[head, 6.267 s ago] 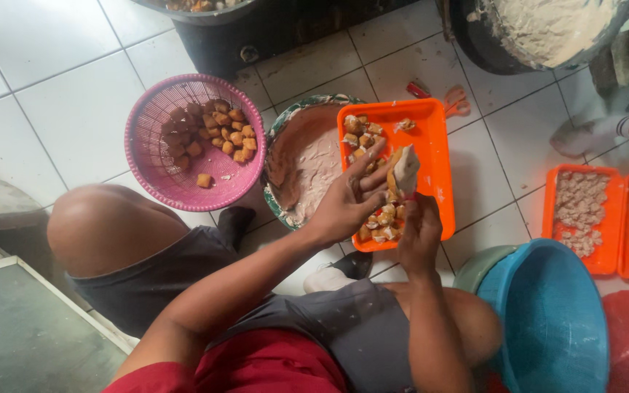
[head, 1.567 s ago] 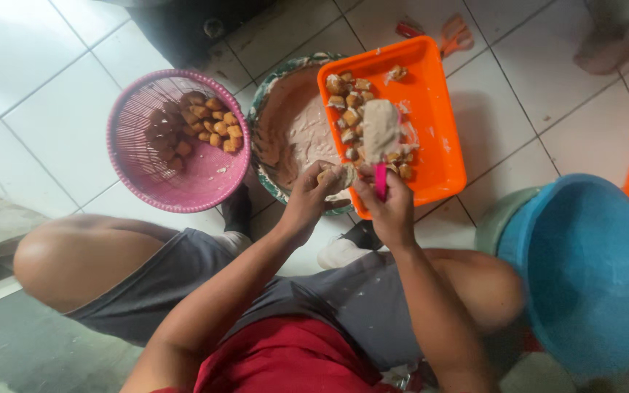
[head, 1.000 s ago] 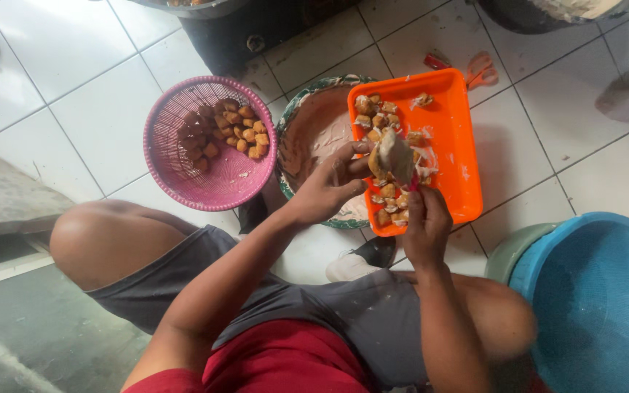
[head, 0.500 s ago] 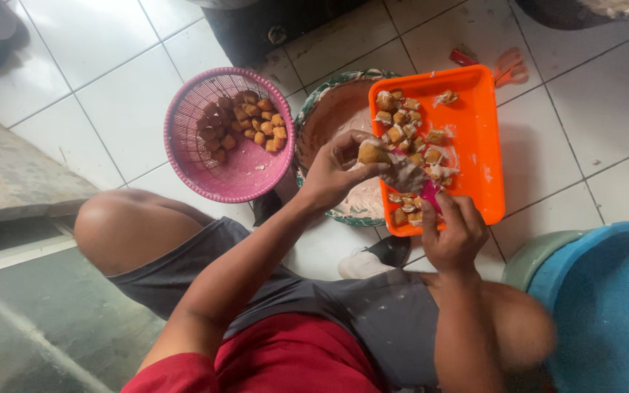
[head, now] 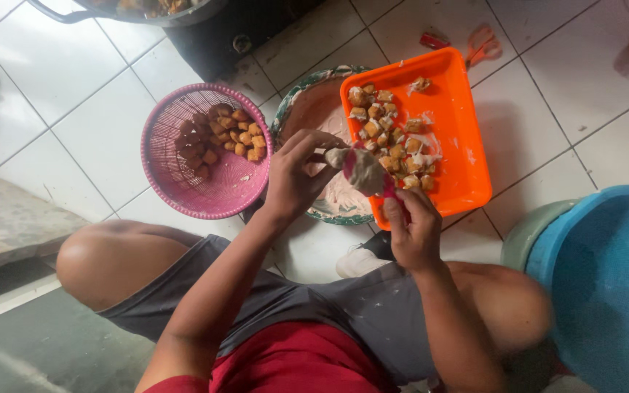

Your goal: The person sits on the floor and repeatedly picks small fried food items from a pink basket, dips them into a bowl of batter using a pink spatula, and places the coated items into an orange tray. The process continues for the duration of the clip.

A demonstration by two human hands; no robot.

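Two hands meet at mid-frame over the bowl's (head: 307, 109) edge. My left hand (head: 296, 175) pinches a brown tofu piece (head: 336, 156) with its fingertips; my right hand (head: 413, 229) is closed around a pink spatula (head: 365, 173) loaded with pale paste, touching that piece. The orange tray (head: 460, 138) of filled pieces sits just right; the pink basket (head: 183, 167) of plain ones lies left.

White tiled floor (head: 67, 80) carries it all: pink basket (head: 172, 182) on the left, a round bowl (head: 301, 102) right beside it, orange tray (head: 467, 131) overlapping the bowl's right edge, blue tub (head: 606, 276) near right, dark pan (head: 74, 13) far left.
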